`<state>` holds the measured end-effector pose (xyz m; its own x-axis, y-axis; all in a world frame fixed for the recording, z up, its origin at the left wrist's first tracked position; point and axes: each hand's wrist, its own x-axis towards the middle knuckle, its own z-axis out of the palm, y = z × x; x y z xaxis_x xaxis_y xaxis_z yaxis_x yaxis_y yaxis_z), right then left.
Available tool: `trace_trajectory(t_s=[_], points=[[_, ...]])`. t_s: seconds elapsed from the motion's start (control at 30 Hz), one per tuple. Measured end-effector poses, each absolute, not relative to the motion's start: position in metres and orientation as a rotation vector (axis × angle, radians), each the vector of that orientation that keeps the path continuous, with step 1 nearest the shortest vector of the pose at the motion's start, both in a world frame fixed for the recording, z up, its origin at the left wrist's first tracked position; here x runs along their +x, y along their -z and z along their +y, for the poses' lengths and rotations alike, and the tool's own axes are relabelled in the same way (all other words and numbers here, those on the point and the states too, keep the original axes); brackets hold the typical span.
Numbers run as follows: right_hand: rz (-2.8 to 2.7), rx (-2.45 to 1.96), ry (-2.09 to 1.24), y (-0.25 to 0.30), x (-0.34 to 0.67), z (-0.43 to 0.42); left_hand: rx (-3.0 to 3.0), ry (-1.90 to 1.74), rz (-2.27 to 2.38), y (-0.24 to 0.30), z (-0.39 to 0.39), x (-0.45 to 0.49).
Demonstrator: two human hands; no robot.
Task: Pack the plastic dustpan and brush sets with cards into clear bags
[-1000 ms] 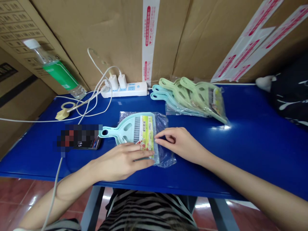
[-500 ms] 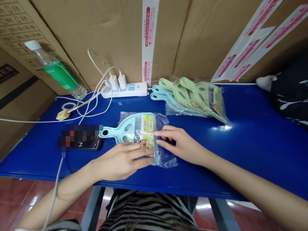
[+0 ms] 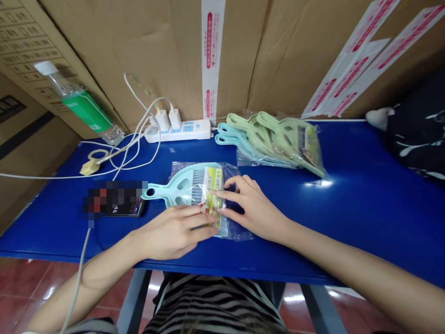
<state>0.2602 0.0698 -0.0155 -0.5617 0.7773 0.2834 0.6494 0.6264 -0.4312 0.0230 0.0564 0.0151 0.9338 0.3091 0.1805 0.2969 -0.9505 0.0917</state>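
Pressing my left hand (image 3: 167,232) flat over the lower part of a pale aqua plastic dustpan (image 3: 182,183) inside a clear plastic bag (image 3: 234,234), I am covering part of its yellow-green paper label (image 3: 212,183). My right hand (image 3: 252,208) is resting on the bag just beside the left, its fingertips (image 3: 217,195) reaching over the label; I cannot tell whether they are pinching the film or only touching it. The dustpan is lying flat on the blue desk (image 3: 347,218), its handle pointing left towards a phone (image 3: 128,208) that is mostly pixelated. Farther along the desk, a stack of bagged green and aqua dustpans (image 3: 274,144) is lying beside a white power strip (image 3: 177,131).
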Motion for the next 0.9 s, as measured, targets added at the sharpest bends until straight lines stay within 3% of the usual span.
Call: trace_trajectory(t_s=[0.53, 0.73, 0.9], points=[[-2.573, -0.766, 0.549, 0.015, 0.267, 0.081, 3.013, -0.288, 0.471, -0.014, 0.055, 0.022], [-2.609, -0.81, 0.528, -0.009, 0.29, 0.086, 3.037, -0.232, 0.49, -0.015, 0.055, 0.021], [-2.558, -1.048, 0.272, -0.032, 0.303, 0.095, 3.055, -0.277, 0.46, -0.014, 0.055, 0.021]])
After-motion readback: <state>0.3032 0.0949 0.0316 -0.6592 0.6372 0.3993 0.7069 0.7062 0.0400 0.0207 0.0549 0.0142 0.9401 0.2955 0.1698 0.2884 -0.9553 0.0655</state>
